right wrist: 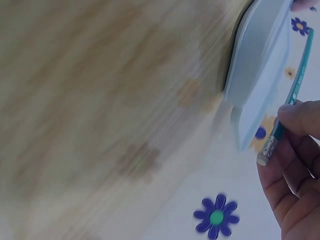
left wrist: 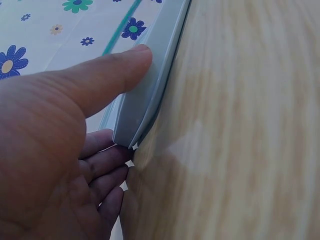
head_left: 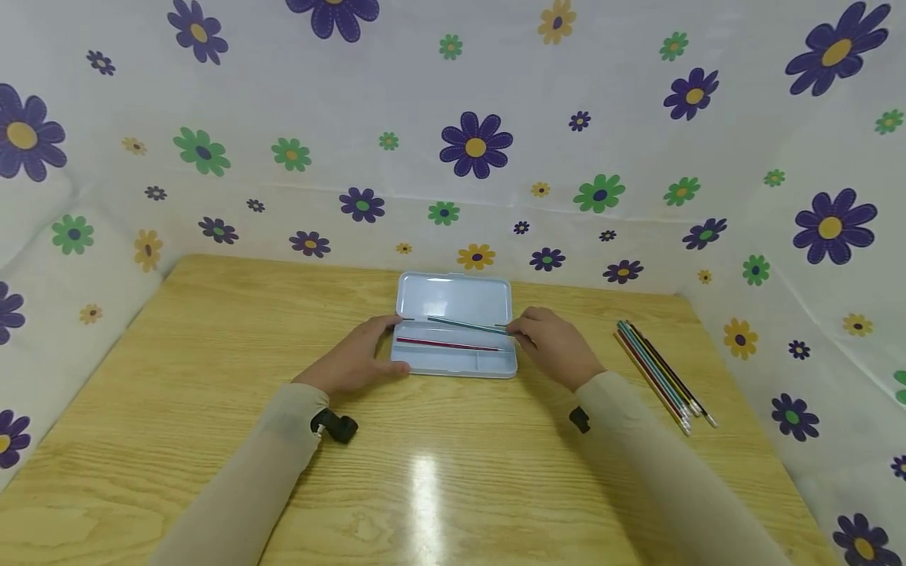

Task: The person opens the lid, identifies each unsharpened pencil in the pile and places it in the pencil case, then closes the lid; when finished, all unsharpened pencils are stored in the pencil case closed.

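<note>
A light blue pencil case [head_left: 435, 362] lies with its lid [head_left: 453, 295] raised at the back. Inside it is a red pencil [head_left: 446, 343], lying lengthwise. My left hand [head_left: 357, 358] grips the case's left end; the left wrist view shows the thumb on the case wall [left wrist: 142, 95] and the other fingers at its corner. Above the case's back part, my right hand [head_left: 555, 346] pinches a green pencil [head_left: 467, 323] near its eraser end, between thumb and fingers. In the right wrist view, the white eraser [right wrist: 262, 159] sticks out past the thumb.
To the right on the wooden table [head_left: 382, 503] lies a loose bundle of several pencils [head_left: 654, 377], erasers towards me. A flowered cloth [head_left: 396, 102] hangs behind the table and along both sides. A small divider [head_left: 477, 361] splits the case's front part.
</note>
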The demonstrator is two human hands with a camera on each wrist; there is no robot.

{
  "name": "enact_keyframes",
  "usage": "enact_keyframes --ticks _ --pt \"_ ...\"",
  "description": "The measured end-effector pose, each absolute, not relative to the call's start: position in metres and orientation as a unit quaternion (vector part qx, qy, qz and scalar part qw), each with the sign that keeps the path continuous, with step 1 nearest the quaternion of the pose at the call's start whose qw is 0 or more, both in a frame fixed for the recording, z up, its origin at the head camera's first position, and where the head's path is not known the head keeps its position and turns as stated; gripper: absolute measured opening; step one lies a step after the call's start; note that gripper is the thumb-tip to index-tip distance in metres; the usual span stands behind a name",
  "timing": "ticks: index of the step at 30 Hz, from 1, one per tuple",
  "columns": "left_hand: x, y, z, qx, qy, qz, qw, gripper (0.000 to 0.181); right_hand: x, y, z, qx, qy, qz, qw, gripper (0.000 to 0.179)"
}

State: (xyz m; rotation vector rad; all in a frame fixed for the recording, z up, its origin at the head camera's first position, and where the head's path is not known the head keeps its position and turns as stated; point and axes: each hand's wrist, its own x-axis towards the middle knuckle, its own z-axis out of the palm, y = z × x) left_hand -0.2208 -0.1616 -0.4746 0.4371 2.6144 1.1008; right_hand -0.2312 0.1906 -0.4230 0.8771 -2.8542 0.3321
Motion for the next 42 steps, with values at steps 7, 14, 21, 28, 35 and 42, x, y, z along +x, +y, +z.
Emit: enact_keyframes --ticks 7,14,21,28,35,42 --pt "-0.221 -0.161 -0.474 0.148 0.903 0.381 0.132 0.096 -0.245 0.163 -0.428 0.294 -0.952 0.085 0.031 0.018" --pt "-0.218 -0.162 -0.47 0.155 0.901 0.382 0.131 0.096 -0.253 0.147 -0.433 0.297 -0.951 0.082 -0.008 0.018" --pt "-0.221 -0.163 -0.473 0.162 0.902 0.38 0.128 0.095 -0.255 0.139 -0.436 0.292 -0.953 0.068 -0.03 0.019" --pt "-0.22 -0.163 -0.472 0.172 0.898 0.384 0.126 0.095 -0.255 0.138 -0.435 0.297 -0.952 0.068 -0.034 0.018" --pt "-0.221 -0.161 -0.472 0.17 0.9 0.381 0.124 0.095 -0.256 0.138 -0.434 0.311 -0.947 0.071 -0.044 0.019" --pt "-0.221 -0.162 -0.472 0.165 0.9 0.382 0.127 0.095 -0.257 0.141 -0.435 0.321 -0.942 0.083 -0.058 0.019"
